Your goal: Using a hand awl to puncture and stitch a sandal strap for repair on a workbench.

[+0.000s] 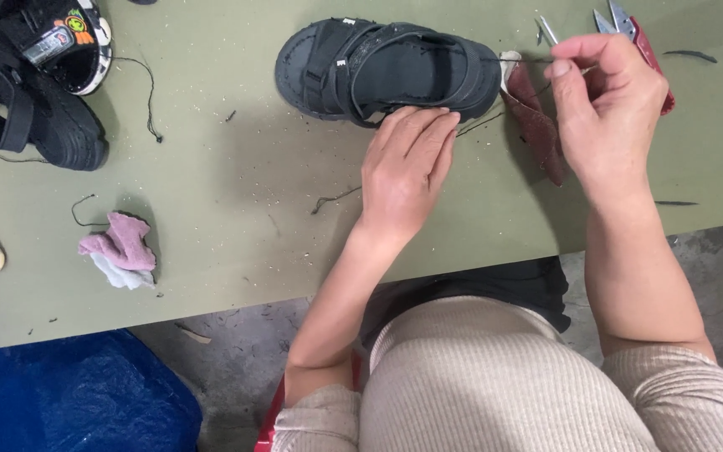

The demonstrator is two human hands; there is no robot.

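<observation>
sandal, black, strapped, thick-soled (387, 69), lies on its side on the olive green desk (236, 192), toe to the left. left hand (405, 167) rests flat, fingers together, against the sole edge, clamping nothing. right hand (604, 105) has its grip pinched shut on a thin dark thread (537, 60) drawn taut from the heel. dark red cloth scrap (537, 125) sits beneath. judgement: keep the sole pinned and pull the thread straight, evenly, to avoid snapping it.
</observation>
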